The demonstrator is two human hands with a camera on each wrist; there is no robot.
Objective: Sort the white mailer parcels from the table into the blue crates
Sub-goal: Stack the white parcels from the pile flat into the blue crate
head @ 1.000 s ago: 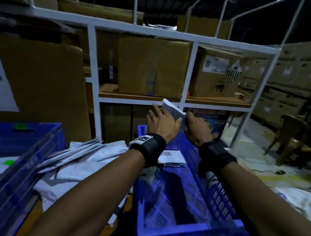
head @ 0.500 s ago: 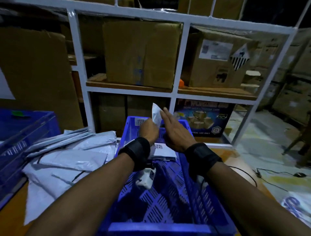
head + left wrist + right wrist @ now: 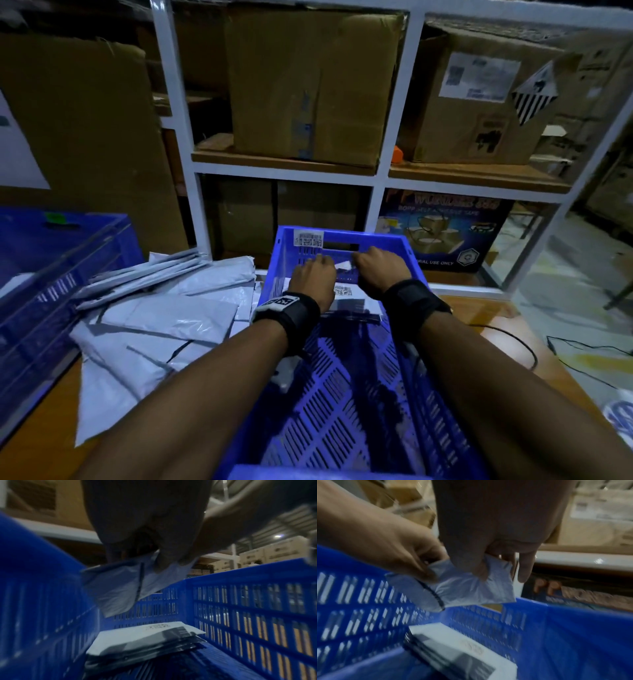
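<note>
Both hands hold one small white mailer parcel (image 3: 343,266) over the far end of the blue crate (image 3: 404,260). My left hand (image 3: 317,267) pinches its left edge and my right hand (image 3: 368,263) pinches its right edge. In the left wrist view the held parcel (image 3: 120,591) hangs below the fingers, above a flat stack of mailers (image 3: 145,637) on the crate floor. The right wrist view shows the same parcel (image 3: 471,588) pinched from both sides, with the stack (image 3: 464,650) beneath it.
A pile of white mailers (image 3: 164,308) lies on the wooden table (image 3: 41,442) left of the crate. A second blue crate (image 3: 51,274) stands at the far left. A white shelf frame (image 3: 376,178) with cardboard boxes rises behind. Black cables (image 3: 513,339) trail at the right.
Both hands have come down with the small parcel, from in front of the shelf to just above the stack at the crate's far end. The left hand went from flat to pinching.
</note>
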